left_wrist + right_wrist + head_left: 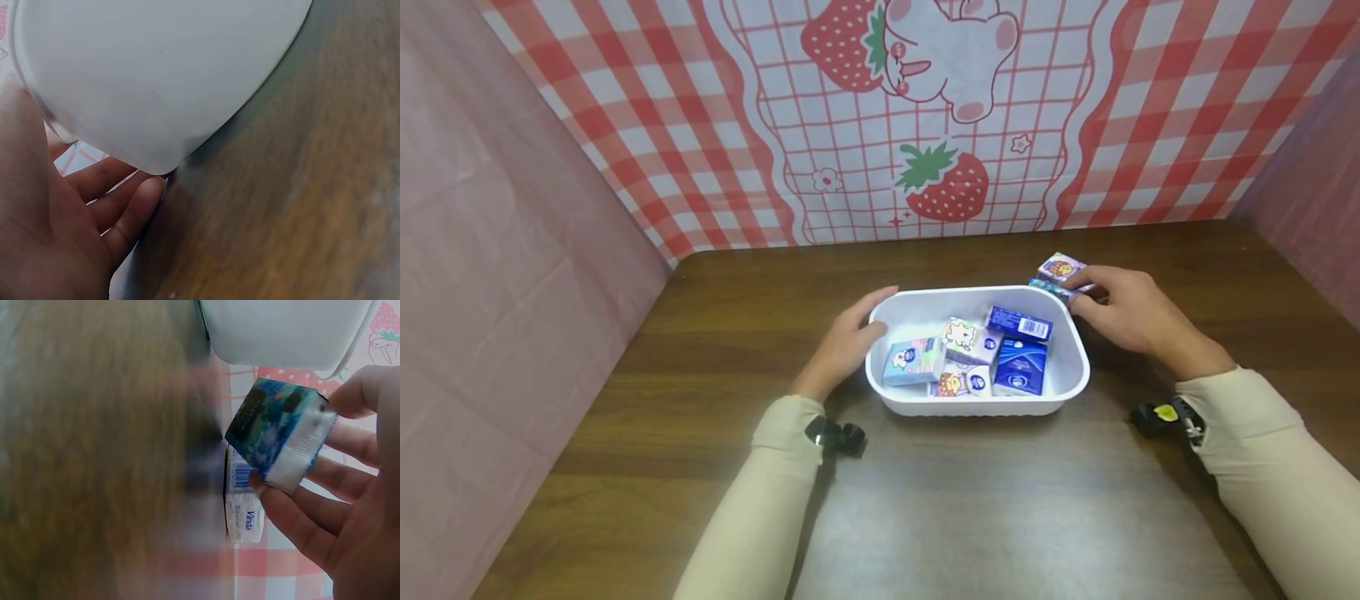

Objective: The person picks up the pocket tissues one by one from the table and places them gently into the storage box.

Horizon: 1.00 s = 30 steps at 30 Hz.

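Note:
A white plastic basin (977,407) stands on the table with several small tissue packs inside. My left hand (842,346) holds its left end, the thumb at the rim and the fingers around the outer wall; the left wrist view shows these fingers (128,206) against the wall. Beyond the basin's right end, my right hand (1123,308) pinches a blue-green tissue pack (275,428) between thumb and fingers, and the pack is tilted. Just behind it lies a purple cartoon tissue pack (1060,267). The right wrist view shows a white Vinda-marked pack end (247,519) past the held pack.
In the basin lie a light-blue pack (910,362), pale cartoon packs (961,337) and dark-blue packs (1021,367). A red-checked strawberry cloth (925,125) hangs behind the brown wooden table (737,317). Pink curtains (512,250) flank the sides.

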Motion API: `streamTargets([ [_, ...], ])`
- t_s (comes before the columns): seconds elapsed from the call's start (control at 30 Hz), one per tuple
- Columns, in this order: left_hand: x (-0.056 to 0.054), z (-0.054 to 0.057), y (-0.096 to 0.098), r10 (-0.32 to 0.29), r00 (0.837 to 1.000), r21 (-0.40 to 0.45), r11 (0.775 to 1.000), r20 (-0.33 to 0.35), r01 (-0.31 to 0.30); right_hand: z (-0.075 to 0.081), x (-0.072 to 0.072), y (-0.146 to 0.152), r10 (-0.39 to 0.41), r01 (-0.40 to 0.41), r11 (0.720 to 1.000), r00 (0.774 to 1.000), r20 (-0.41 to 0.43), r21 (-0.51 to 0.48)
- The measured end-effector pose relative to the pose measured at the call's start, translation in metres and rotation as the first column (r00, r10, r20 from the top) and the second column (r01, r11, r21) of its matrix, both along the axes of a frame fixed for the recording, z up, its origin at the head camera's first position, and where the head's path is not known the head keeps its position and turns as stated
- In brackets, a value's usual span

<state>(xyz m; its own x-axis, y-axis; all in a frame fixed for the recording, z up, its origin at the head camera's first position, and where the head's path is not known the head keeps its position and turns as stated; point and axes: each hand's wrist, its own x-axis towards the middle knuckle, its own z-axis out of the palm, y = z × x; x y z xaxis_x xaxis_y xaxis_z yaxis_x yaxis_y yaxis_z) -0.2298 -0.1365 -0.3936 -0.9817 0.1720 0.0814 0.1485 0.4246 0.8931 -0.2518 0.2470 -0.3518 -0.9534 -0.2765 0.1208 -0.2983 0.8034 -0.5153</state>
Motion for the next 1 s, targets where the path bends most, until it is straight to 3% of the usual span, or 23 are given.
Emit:
streamTargets([
  [0.3,0.0003,-0.0006,-0.0001,-0.001,1.0,0.004,1.0,0.02,0.001,-0.0018,0.0018,0.0,-0.046,0.044,0.998,0.998,-0.05,-0.044],
  [1.0,0.0,-0.0007,-0.0005,-0.013,1.0,-0.001,1.0,-0.014,0.013,-0.0022,0.0026,-0.0008,-0.097,0.08,0.99,0.983,-0.158,-0.114],
])
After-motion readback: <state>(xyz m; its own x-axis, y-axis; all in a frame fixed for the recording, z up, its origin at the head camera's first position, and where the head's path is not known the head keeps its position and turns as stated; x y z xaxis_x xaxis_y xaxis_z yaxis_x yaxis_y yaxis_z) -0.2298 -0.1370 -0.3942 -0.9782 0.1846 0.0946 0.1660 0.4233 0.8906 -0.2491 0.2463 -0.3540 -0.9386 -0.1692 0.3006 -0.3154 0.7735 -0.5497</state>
